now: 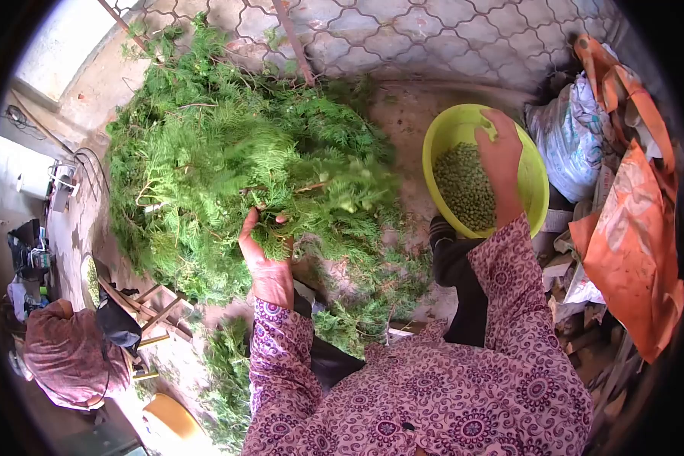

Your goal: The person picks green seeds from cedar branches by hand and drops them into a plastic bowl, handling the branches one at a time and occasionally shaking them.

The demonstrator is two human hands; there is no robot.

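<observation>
My left hand [264, 247] is closed around a leafy green conifer branch [273, 171], its fingers partly hidden by the foliage. The branch lies over a large heap of similar cut greenery [175, 129], and part of it is blurred. On the right, my right hand [501, 156] is over a yellow-green plastic basin [538, 182]. Its thumb and fingers are curved but apart, with nothing visible between them. Inside the basin lies a layer of small round green cones or berries [463, 182].
Orange sacking [631, 251] and a white sack [566, 137] stand right of the basin. A wire mesh [433, 38] runs along the back. At lower left a person [72, 353] sits near a wooden stool [156, 311] and an orange-yellow tub [171, 414].
</observation>
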